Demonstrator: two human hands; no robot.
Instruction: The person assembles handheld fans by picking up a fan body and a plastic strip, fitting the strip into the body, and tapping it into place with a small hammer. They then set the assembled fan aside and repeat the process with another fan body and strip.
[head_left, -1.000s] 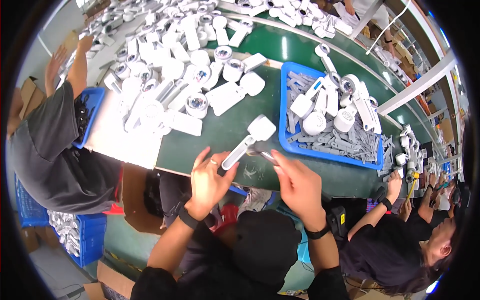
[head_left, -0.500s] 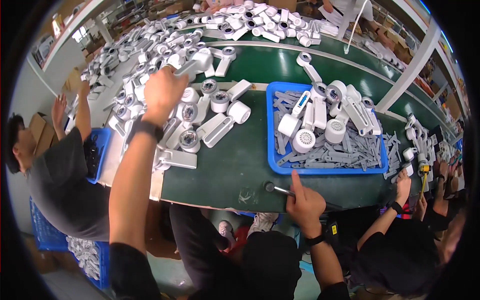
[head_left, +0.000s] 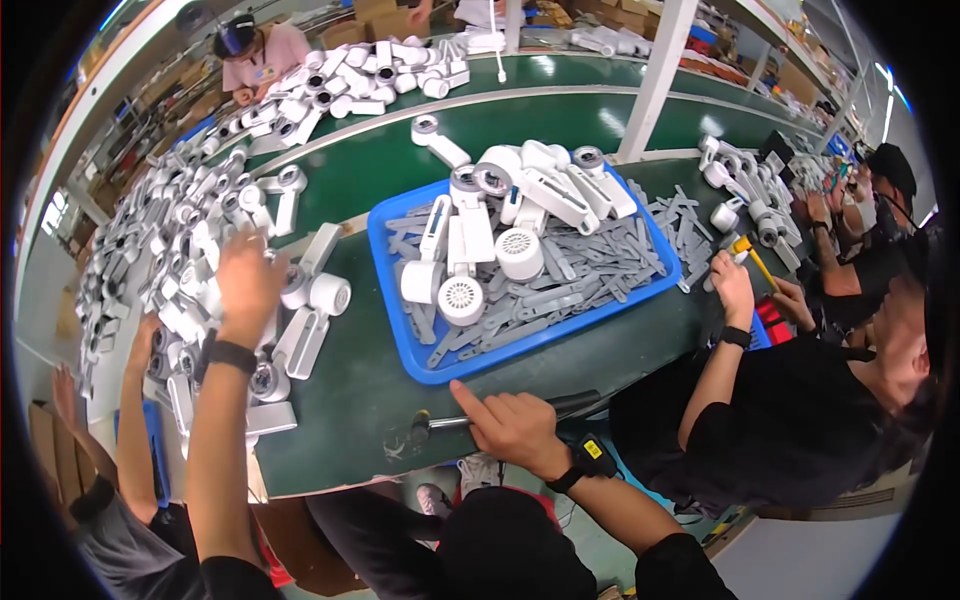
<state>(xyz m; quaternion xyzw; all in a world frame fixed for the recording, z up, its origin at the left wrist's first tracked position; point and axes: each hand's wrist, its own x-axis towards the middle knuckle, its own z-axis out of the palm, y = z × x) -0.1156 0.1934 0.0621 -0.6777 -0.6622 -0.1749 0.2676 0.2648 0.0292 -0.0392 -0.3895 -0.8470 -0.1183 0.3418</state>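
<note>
Running crosswise, head leftward, the hammer is held by the right hand; left hand, grip unreadable in blur, is nearer the white units.

Clock centred on the blue tray, which sits directly on your green counter. At 9 o'clock you have a dense heap of white handheld units, round heads and long handles; its nearest pieces reach 8. At 3, just beside the tray: loose grey strips. Farther out, towards 2: more white units. Pale scuffs at 7, near your edge.
</note>
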